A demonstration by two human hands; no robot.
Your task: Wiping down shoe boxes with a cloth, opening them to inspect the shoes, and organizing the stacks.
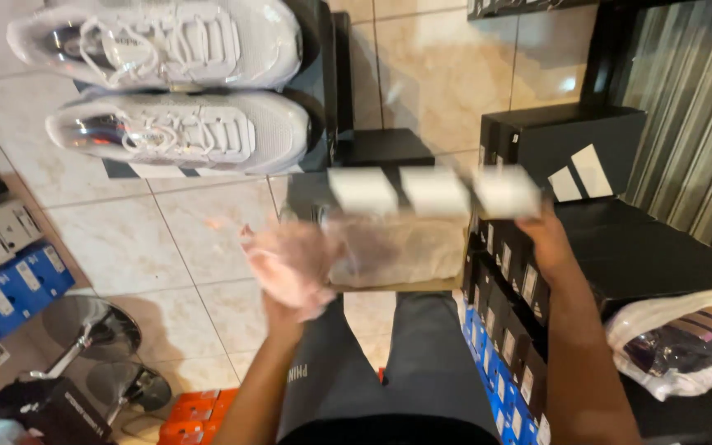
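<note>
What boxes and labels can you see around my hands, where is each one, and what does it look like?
Open shoe box: centre, black with white stripes, held by the right hand, left hand blurred beside it.
Black shoe box: upper right, white stripes on its end.
Stacked boxes: right of the legs, black and blue, small white end labels.
Blue boxes: left edge, white labels.
Orange boxes: bottom left, on the floor.

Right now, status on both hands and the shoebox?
Right hand grips open shoebox edge. Left hand blurred beside the box. White sneakers lie beyond.
</note>
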